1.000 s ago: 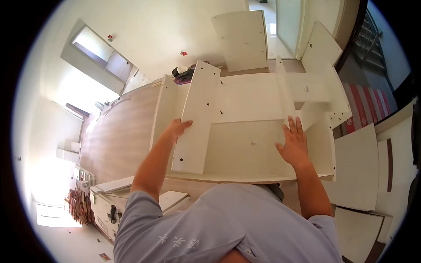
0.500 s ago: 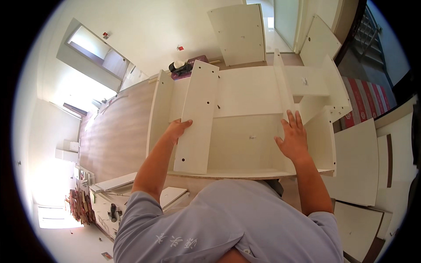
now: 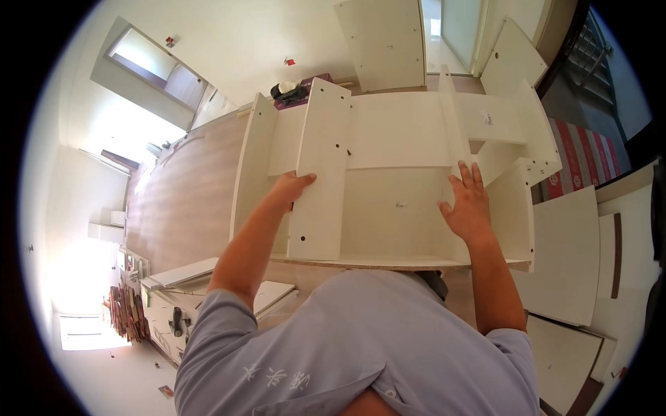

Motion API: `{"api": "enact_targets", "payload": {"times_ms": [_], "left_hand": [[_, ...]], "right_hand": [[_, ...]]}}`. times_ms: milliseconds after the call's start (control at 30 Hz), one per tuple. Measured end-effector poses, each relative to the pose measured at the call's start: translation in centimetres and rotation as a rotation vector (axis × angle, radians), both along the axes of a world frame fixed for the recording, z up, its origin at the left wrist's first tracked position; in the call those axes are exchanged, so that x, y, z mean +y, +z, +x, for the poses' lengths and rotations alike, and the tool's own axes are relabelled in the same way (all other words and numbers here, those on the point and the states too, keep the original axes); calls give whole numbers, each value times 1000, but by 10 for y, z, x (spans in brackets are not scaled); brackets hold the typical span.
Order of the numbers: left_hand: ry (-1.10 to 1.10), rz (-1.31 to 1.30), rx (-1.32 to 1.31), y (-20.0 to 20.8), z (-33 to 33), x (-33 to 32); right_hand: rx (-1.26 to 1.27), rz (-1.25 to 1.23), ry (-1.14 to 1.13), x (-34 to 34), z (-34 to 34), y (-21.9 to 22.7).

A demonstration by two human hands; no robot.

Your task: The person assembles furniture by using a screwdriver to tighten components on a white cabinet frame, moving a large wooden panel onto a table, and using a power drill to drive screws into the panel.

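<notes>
Fingers of my left hand [image 3: 290,190] pinch the white panel [image 3: 323,161], right hand [image 3: 469,211] spread wide by the divider [image 3: 454,119]. Weak pinch and that panel could tip.

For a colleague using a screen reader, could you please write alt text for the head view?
The left hand grips the edge of a white board within an open white cabinet, while the right hand, fingers spread, is beside an inner divider.

Probably a home: doorway [image 3: 454,35], leaning panels [image 3: 386,45]
</notes>
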State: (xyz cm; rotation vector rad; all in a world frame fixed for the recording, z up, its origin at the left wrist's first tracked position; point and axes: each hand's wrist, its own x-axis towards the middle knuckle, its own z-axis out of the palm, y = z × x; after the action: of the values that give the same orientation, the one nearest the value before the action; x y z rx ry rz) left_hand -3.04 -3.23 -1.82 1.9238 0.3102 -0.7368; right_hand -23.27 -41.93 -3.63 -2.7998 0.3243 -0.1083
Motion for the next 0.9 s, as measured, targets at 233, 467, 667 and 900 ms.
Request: {"api": "enact_targets", "payload": {"times_ms": [233, 467, 667, 900], "left_hand": [[-62, 197, -66, 8, -13, -25], [-171, 211, -166, 4, -16, -33], [-214, 240, -264, 14, -30, -71], [-336, 363, -281, -1, -28, -82]], "right_hand": [[-8, 17, 6, 0, 0, 0], [-14, 18, 1, 2, 0, -1], [-69, 26, 21, -2, 0, -1], [-83, 12, 29, 0, 2, -3]]}}
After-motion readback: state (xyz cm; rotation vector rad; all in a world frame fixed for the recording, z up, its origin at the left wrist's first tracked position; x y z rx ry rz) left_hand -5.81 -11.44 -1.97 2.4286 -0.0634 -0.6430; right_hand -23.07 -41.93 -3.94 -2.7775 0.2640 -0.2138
